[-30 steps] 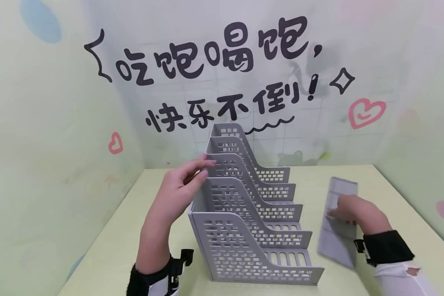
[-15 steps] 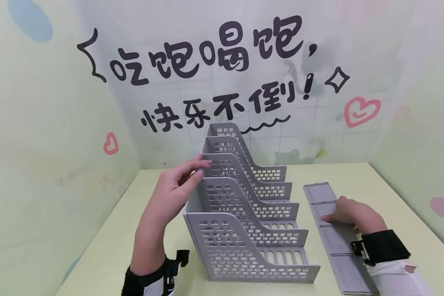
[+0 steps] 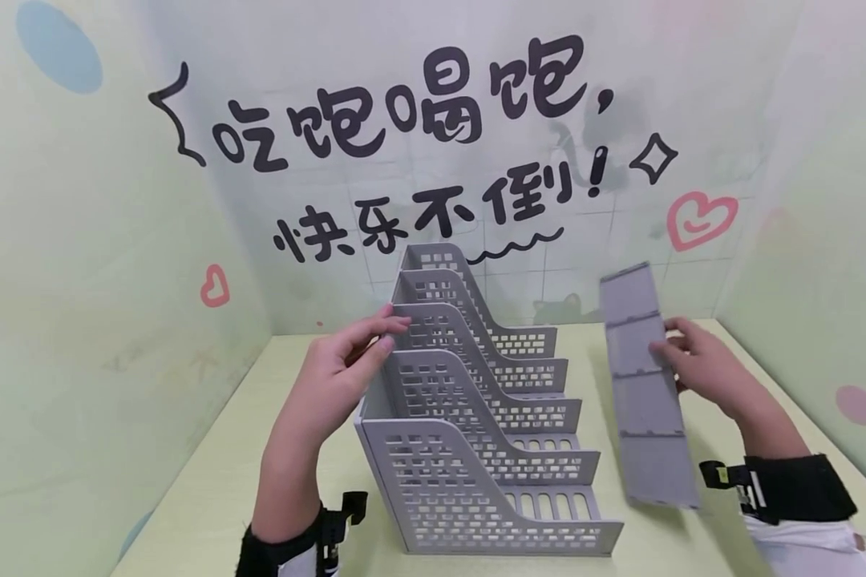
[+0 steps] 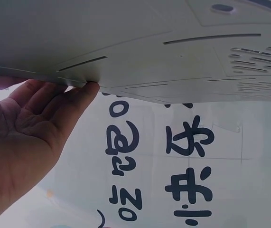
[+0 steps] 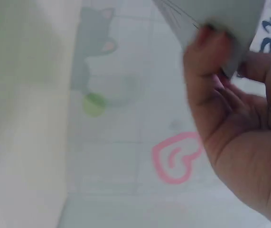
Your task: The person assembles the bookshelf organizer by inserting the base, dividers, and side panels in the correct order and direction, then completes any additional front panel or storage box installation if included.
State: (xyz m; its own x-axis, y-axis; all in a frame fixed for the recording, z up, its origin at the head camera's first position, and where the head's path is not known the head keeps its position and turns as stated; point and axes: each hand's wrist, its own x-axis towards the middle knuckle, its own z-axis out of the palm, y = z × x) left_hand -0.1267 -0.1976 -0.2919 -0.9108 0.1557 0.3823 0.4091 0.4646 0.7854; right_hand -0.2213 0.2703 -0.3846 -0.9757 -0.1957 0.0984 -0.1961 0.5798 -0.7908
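A grey desktop file organizer (image 3: pixel 491 497), with perforated dividers sloping down to low fronts, stands upright on the table. My left hand (image 3: pixel 346 361) grips the upper edge of its back side. In the left wrist view, the fingers of that hand (image 4: pixel 35 123) lie at the rim of the slotted back panel (image 4: pixel 140 52). To the right of the organizer, my right hand (image 3: pixel 700 365) pinches a long grey plastic panel (image 3: pixel 642 401) by its right edge. Ridges cross the panel, which is tilted up. The right wrist view shows thumb and fingers (image 5: pixel 206 71) on either side of its corner.
The pale yellow table (image 3: pixel 238 449) runs back to a printed wall sheet (image 3: pixel 520 192) with black characters and pink hearts. Similar sheets stand at left and right, close beyond the arms.
My right hand has turned the grey panel and raised it from the table, its far end now higher. The left hand keeps its hold on the organizer.
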